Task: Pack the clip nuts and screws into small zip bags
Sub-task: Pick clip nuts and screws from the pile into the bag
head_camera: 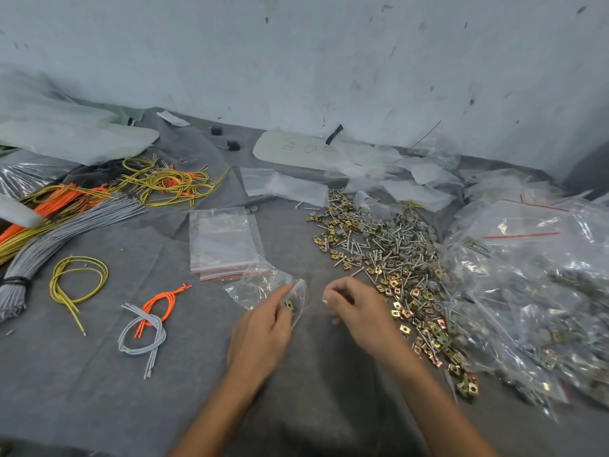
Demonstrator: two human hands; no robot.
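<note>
The left hand (263, 324) is pinching a small zip bag (260, 285) low over the grey cloth (99, 390), its grip closed on the plastic near the mouth; one clip nut (288, 305) is already lying inside. The right hand (356, 308) is hovering just beside the mouth with fingers curled; whether its grip is carrying a piece I cannot tell. Judging from this, the mouth is needing to be held wide so that pieces are dropping in cleanly. The loose pile of clip nuts and screws (379, 245) is lying to the right; empty zip bags (224, 242) are stacked behind; large clear bags (527, 275) are holding more hardware.
</note>
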